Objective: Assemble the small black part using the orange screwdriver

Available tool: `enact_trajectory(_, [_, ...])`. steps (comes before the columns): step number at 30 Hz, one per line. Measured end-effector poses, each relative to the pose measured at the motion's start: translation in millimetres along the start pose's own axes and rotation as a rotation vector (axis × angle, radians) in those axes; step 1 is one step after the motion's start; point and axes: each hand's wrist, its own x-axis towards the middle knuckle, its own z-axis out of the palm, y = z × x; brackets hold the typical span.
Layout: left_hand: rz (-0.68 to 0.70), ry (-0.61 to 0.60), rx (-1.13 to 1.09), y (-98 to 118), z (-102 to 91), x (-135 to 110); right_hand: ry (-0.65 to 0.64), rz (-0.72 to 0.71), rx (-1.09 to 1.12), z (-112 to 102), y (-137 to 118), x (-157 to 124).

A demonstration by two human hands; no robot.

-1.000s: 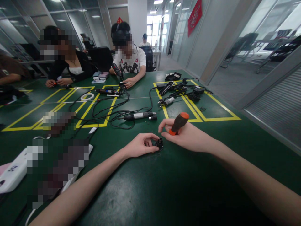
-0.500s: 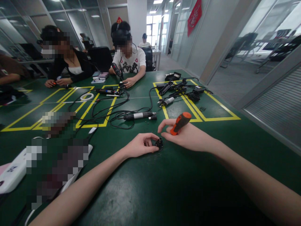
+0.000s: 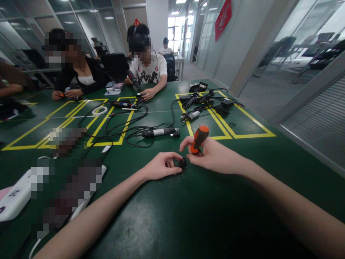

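Between the thumb and fingers of my left hand (image 3: pixel 161 166) is a small black round part (image 3: pixel 182 164) with a short collar on top, resting on the green table (image 3: pixel 172 216). Just right of it, my right hand (image 3: pixel 215 154) has its fingers closed around an orange and dark grey screwdriver (image 3: pixel 199 139). The screwdriver's handle points up and leans slightly right; its shaft and tip are hidden by my hand. Beyond my hands lies a grey and black pen-shaped tool (image 3: pixel 158 132), with a small black piece (image 3: pixel 175 134) beside its end.
Black cables and adapters (image 3: pixel 202 102) lie inside yellow tape outlines at the back right. Loose springs or screws (image 3: pixel 232 124) sit near them. A white tape ring (image 3: pixel 99 110) and a white power strip (image 3: pixel 16 196) are on the left. Across the table a person (image 3: pixel 148 70) handles a power tool.
My right hand has shifted slightly left, and the screwdriver has tipped more upright and closer to the black part. My left hand stays where it was.
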Motion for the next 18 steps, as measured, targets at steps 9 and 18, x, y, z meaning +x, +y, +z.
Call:
enact_trajectory(9, [-0.002, 0.001, 0.005, 1.0, 1.3, -1.7, 0.01, -0.073, -0.029, 0.6, -2.5, 1.7])
enact_trajectory(18, [-0.034, 0.004, -0.038, 1.9, -0.5, 0.0, 0.007, -0.079, -0.045, -1.3, -1.0, -1.3])
